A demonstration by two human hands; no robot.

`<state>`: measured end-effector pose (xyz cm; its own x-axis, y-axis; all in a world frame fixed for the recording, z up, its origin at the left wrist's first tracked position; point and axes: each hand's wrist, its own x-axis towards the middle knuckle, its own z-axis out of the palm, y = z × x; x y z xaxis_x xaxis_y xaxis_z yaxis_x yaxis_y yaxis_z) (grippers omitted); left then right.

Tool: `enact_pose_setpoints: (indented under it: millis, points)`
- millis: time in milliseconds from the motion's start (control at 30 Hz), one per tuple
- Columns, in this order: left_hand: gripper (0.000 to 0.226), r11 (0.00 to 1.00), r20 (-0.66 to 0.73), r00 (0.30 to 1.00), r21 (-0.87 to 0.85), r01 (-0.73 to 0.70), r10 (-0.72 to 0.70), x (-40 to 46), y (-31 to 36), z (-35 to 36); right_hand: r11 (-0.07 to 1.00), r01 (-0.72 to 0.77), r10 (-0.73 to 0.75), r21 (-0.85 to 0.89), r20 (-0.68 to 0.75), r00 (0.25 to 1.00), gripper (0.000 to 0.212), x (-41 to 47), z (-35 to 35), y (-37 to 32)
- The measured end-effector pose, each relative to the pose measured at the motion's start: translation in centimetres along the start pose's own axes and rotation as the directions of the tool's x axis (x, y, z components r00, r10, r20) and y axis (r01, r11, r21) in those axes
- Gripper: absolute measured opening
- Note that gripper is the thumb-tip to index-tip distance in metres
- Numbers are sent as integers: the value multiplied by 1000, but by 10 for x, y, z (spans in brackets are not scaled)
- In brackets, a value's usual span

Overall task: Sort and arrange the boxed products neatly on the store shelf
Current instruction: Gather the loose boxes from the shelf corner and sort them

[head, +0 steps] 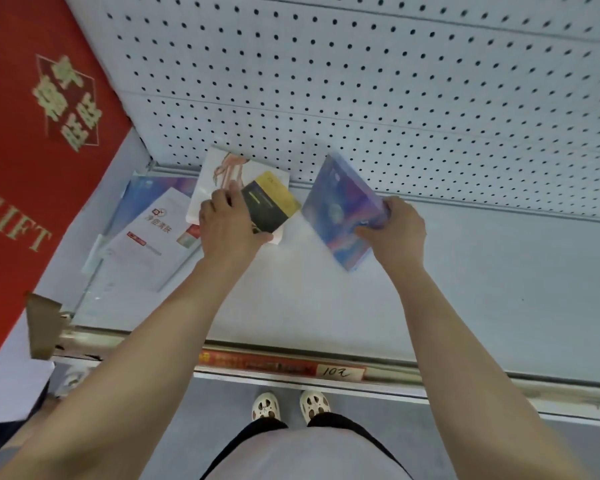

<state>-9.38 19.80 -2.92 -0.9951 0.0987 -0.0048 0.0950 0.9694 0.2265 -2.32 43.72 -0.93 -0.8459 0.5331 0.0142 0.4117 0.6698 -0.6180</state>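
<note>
1. The sorting looks about half done, by my reading: at the far left of the shelf (465, 289) a white leaflet box (153, 233) lies flat over a blue box (146, 192), askew rather than squared.
2. The left hand (229, 226) holds a black-and-yellow box (271, 202) against a white box (222, 174), fingers curled round their near edges, just right of that pile.
3. The right hand (395, 230) grips a purple box (343, 209), tilted and blurred, thumb on its face, near the pegboard (361, 81).
4. Left to do: seat these three and straighten everything.
</note>
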Motion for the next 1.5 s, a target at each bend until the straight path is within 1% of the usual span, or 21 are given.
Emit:
enact_pose_setpoints:
  millis: [67, 100, 167, 233, 267, 333, 400, 500, 567, 633, 700, 767, 833, 867, 933, 1033, 1100, 1233, 1267, 1400, 1500]
  points:
    - [115, 999, -7, 999, -6, 38, -38, -5, 1, -2, 997, 80, -80, 3, -63, 995, 20, -1, -3, -4]
    - [110, 999, -19, 999, 0, 42, -42, -8, 0, -1, 996, 89, -87, 27, -68, 994, 18, -4, -2, -3]
    - [82, 1000, -61, 998, -20, -3, 2, -15, -4, 4, 989, 69, -60, 132, -70, 996, 19, -11, 1, 4]
    - [49, 988, -109, 992, -134, -71, 57, -23, -8, 11, 964, 57, -41, 261, -69, 997, 22, -18, 7, 13]
    - [39, 976, -123, 990, -197, -93, 69, -26, -10, 14, 948, 40, -26, 317, -51, 998, 24, -20, 11, 17]
    - [28, 954, -142, 986, -273, -122, 85, -31, -12, 18, 934, -33, 27, 356, 23, 999, 26, -26, 21, 25]
    - [22, 936, -128, 989, -332, -115, 76, -35, -13, 21, 931, -109, 87, 348, 80, 993, 26, -30, 32, 32]
    - [20, 881, -52, 999, -471, -36, 13, -41, -14, 19, 914, -163, 149, 371, 65, 987, 22, -33, 35, 33]
    - [27, 830, -23, 1000, -558, -15, 2, -44, -16, 15, 890, -136, 143, 435, 17, 990, 18, -34, 28, 29]
    - [31, 761, -14, 1000, -649, -15, 8, -48, -15, 9, 836, -78, 127, 543, -54, 990, 15, -37, 17, 23]
    - [22, 677, -19, 999, -736, -32, 26, -51, -12, 4, 745, -53, 177, 665, -120, 977, 10, -42, 3, 18]
    - [15, 610, -18, 999, -792, -40, 42, -53, -6, 2, 698, -68, 274, 713, -178, 945, 19, -46, -12, 20]
    - [13, 549, -15, 998, -834, -49, 67, -54, 3, 1, 696, -119, 372, 708, -214, 903, 28, -54, -27, 28]
    - [14, 516, -9, 997, -855, -50, 81, -55, 8, 2, 684, -135, 407, 717, -222, 886, 29, -59, -33, 34]
    - [13, 457, 26, 993, -889, -28, 111, -59, 20, 4, 636, -143, 450, 758, -213, 867, 25, -73, -45, 48]
    - [14, 400, 73, 984, -917, 2, 162, -70, 42, 9, 552, -129, 471, 824, -181, 863, 19, -96, -64, 70]
    - [15, 390, 96, 979, -920, 18, 182, -80, 57, 13, 524, -114, 487, 844, -187, 853, 17, -109, -77, 83]
    - [5, 426, 186, 955, -902, 72, 232, -103, 94, 21, 532, -112, 539, 839, -233, 809, 12, -136, -101, 116]
    - [7, 431, 200, 950, -899, 80, 239, -107, 101, 22, 534, -109, 542, 838, -241, 805, 12, -141, -105, 122]
    - [14, 471, 223, 914, -881, 41, 338, -147, 145, 29, 565, -97, 557, 819, -292, 778, 16, -173, -136, 164]
    - [13, 487, 235, 890, -873, 16, 391, -185, 183, 40, 561, -77, 580, 825, -325, 747, 11, -202, -165, 203]
